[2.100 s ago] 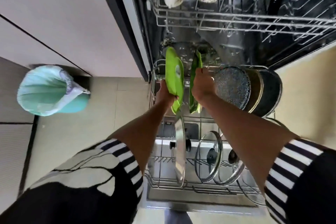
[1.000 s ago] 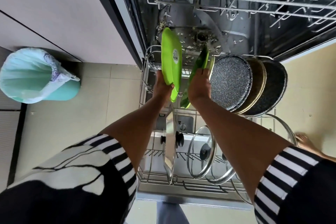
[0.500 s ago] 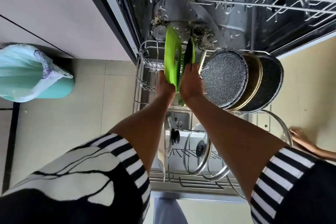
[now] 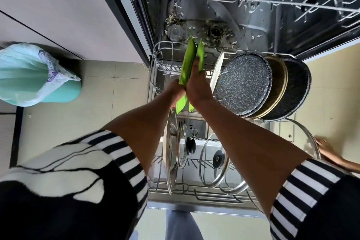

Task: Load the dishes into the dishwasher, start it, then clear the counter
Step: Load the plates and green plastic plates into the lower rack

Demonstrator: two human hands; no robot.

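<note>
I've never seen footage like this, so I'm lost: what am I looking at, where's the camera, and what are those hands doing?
No robot here: a wide-angle camera worn on a person's head looks down past their arms. The left hand grips the left green plate, the right hand the right green plate, both on edge and close together over the pulled-out lower rack of an open dishwasher. In that rack stand speckled pans on the right and glass lids nearer the person. A lined bin stands on the floor at left.
</note>
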